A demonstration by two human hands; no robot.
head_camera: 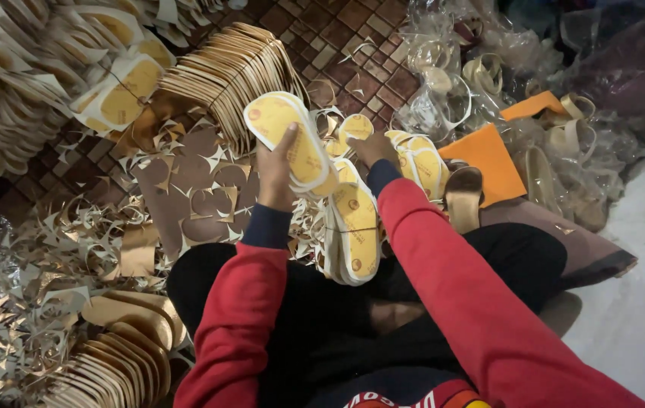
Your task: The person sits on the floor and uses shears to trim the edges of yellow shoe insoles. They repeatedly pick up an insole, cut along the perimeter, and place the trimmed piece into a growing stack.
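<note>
My left hand (275, 172) grips a stack of yellow shoe insoles with white edges (289, 137), held up over the floor. My right hand (374, 149) reaches forward and rests on more yellow insoles (417, 160) lying flat just beyond it. Another bundle of the same insoles (354, 230) leans against my lap between both arms. Both sleeves are red with dark blue cuffs.
A fanned row of tan insoles (232, 72) lies ahead on the brown tiled floor. Gold cut-out scraps (73, 249) litter the left. Gold insole stacks (129, 351) sit at lower left. Orange sheets (488, 159), a gold sandal (464, 198) and clear bags of straps (488, 75) lie right.
</note>
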